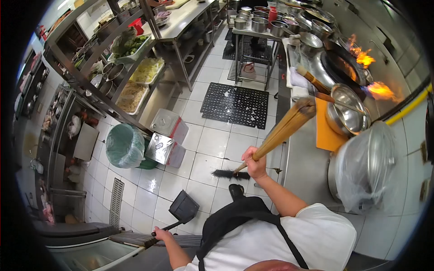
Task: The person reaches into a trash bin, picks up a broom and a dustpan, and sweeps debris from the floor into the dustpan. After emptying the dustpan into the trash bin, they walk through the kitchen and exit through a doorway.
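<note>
My right hand [255,162] is wrapped round the wooden handle of a broom [285,128]. The handle slants up toward the camera, and its dark bristle head [229,174] rests on the white floor tiles [203,168]. Lower down on the left, my left hand [162,234] grips the thin handle of a black dustpan [184,207]. The pan hangs low over the tiles, to the left of my shoe [236,192] and apart from the broom head.
A green bin with a clear liner [125,145] stands beside lidded containers [165,149]. Ahead lies a black rubber mat [235,105]. On the right, flames [382,91] rise near a wok [341,67] and a plastic-covered pot [366,167]. Food shelves [113,92] line the left.
</note>
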### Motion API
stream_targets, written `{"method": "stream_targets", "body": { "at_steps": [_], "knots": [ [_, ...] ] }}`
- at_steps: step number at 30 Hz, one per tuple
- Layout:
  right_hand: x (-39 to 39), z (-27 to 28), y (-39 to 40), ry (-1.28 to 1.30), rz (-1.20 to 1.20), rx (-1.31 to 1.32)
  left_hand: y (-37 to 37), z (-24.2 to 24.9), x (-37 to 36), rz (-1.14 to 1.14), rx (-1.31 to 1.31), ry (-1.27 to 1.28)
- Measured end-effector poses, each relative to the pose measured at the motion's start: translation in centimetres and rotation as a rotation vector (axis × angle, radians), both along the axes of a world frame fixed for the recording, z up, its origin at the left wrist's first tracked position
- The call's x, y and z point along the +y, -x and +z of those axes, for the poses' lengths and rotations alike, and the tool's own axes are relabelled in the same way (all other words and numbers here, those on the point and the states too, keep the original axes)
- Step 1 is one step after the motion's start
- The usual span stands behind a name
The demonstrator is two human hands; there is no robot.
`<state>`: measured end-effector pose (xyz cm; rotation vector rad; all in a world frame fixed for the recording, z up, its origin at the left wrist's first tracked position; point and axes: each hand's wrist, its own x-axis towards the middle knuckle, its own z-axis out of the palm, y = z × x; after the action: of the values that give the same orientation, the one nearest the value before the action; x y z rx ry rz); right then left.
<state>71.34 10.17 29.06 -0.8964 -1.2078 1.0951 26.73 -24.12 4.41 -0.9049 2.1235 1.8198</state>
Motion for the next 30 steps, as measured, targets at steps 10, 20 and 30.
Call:
{"method": "stream_targets", "body": {
  "at_steps": [10,20,30],
  "knots": [
    [3.4,0.8,15.5,0.068,0.299,-0.195,5.0,1.5,1.0,0.221,0.158,0.093],
    [2.1,3.7,40.3,0.098,0.525,-0.178,21.3,0.4,-0.5,0.208,0.033,0.126],
    [2.5,6.2,57.6,0.155,0.598,0.239,40.8,3.1,2.4,0.032,0.384,0.233]
  ]
}}
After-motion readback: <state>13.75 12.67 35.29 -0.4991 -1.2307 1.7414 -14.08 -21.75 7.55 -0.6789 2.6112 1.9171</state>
